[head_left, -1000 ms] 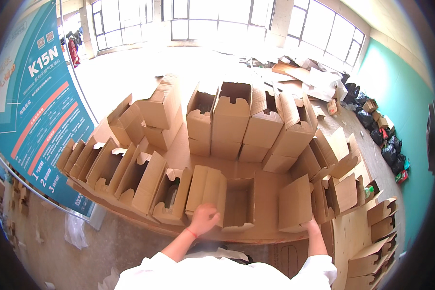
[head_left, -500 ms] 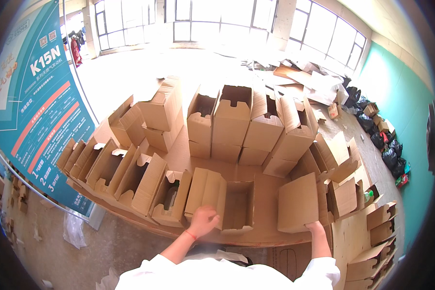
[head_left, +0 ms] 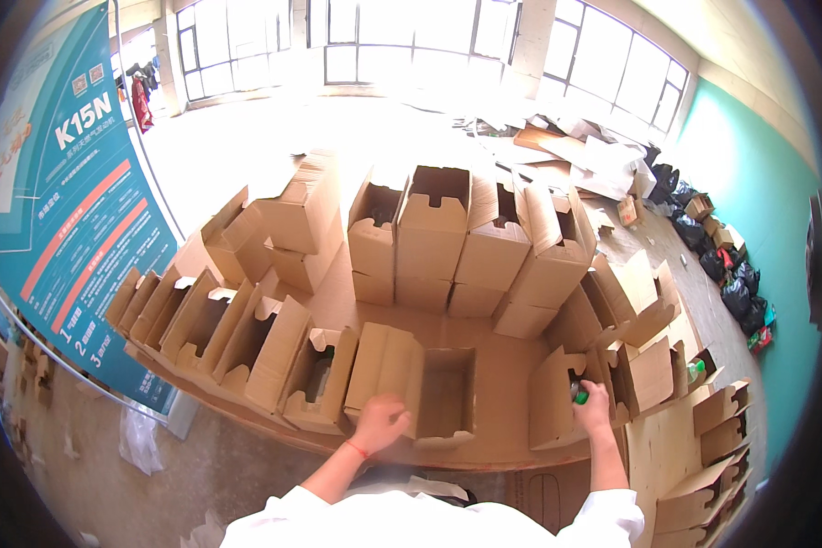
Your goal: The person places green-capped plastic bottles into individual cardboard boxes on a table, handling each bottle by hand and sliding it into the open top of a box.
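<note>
On the right of the table, a cardboard box (head_left: pixel 549 402) stands with its top flap open. My right hand (head_left: pixel 595 408) is at its opening, fingers closed round the green cap (head_left: pixel 581 398) of what looks like a bottle; the box hides most of it. My left hand (head_left: pixel 384 423) has its fingers curled at the front edge of the flap (head_left: pixel 385 370) of another cardboard box. Right beside that flap, the open box (head_left: pixel 447 397) shows a bare inside. To its left, a box (head_left: pixel 312 413) holds a clear bottle (head_left: pixel 320 374).
Several open boxes (head_left: pixel 233 333) line the table's left front edge. Taller stacked boxes (head_left: pixel 429 242) stand at the back, with more boxes (head_left: pixel 644 379) on the right. A blue banner (head_left: pixel 82 219) rises at left; black bags (head_left: pixel 735 297) lie by the green wall.
The right box's flap, which faced me, is now open. My right hand has moved up from the box's lower corner to the green cap. My left hand has hardly moved.
</note>
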The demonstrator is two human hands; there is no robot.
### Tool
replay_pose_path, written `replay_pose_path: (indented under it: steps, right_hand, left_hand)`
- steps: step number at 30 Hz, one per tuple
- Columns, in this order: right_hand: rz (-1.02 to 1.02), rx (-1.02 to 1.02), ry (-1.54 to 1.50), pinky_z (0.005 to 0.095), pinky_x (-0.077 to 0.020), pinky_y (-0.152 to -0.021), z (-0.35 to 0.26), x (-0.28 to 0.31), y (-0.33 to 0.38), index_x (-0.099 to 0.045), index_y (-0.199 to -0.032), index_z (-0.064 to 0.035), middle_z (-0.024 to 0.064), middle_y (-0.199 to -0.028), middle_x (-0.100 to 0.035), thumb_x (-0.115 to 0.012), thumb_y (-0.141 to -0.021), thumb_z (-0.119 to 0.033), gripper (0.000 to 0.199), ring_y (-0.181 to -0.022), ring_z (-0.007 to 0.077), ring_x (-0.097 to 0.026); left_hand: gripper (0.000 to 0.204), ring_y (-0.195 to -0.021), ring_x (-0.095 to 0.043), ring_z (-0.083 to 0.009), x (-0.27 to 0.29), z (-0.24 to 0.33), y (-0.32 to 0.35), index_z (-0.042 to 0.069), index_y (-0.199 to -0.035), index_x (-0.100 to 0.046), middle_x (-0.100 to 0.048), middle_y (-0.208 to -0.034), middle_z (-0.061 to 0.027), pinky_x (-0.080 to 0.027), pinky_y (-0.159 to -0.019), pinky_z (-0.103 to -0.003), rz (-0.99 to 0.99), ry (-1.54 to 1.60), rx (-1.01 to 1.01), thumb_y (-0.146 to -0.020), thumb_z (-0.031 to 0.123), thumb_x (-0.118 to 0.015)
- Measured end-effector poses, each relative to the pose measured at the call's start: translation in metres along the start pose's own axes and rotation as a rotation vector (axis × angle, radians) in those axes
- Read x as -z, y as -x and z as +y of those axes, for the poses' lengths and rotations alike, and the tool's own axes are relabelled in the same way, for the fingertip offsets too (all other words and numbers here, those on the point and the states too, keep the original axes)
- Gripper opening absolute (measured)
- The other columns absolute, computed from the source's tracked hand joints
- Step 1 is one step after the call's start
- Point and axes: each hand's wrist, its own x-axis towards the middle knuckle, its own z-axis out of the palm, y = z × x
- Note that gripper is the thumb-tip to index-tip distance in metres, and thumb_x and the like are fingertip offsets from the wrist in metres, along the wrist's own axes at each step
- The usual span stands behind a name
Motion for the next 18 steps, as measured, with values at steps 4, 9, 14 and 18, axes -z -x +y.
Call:
replay_pose_path:
  steps: [4,9,14,18]
  right_hand:
    - [0.133,0.079,-0.092,0.0414,-0.0482,-0.083,-0.015,0.023,-0.008,-0.064,-0.097,-0.0004,0.0189,-0.097,-0.057,-0.07,-0.067,0.003,0.031,-0.092,0.0367,-0.058]
    - [0.315,0.221,-0.172,0.0368,-0.0478,-0.073,-0.101,0.081,0.019,-0.058,-0.101,-0.0007,0.0145,-0.094,-0.053,-0.071,-0.073,0.002,0.031,-0.086,0.0296,-0.057]
    - [0.364,0.355,-0.433,0.028,-0.0467,-0.072,-0.157,0.126,0.043,-0.059,-0.102,-0.0032,0.0077,-0.096,-0.052,-0.073,-0.075,-0.002,0.031,-0.085,0.0173,-0.054]
    - [0.228,0.467,-0.678,0.0287,-0.0472,-0.076,-0.193,0.109,0.047,-0.06,-0.101,-0.0046,0.0085,-0.097,-0.055,-0.076,-0.074,-0.009,0.032,-0.087,0.019,-0.056]
  left_hand:
    - [0.022,-0.073,-0.055,-0.0361,0.002,0.003,-0.002,-0.001,-0.065,-0.055,-0.056,-0.074,-0.0163,-0.044,-0.063,-0.044,-0.029,-0.04,0.035,-0.078,0.016,-0.063]
    - [0.024,-0.067,-0.052,-0.035,0.002,0.004,0.004,-0.001,-0.063,-0.051,-0.05,-0.068,-0.0161,-0.04,-0.059,-0.043,-0.053,-0.025,0.153,-0.077,0.014,-0.062]
    - [0.024,-0.066,-0.05,-0.0339,0.003,-0.002,-0.001,-0.001,-0.061,-0.049,-0.048,-0.066,-0.0154,-0.039,-0.059,-0.042,-0.044,0.003,0.059,-0.077,0.012,-0.062]
    - [0.025,-0.063,-0.046,-0.0318,0.001,0.002,0.0,-0.002,-0.062,-0.044,-0.043,-0.063,-0.0149,-0.036,-0.057,-0.04,0.005,0.043,0.036,-0.078,0.008,-0.06]
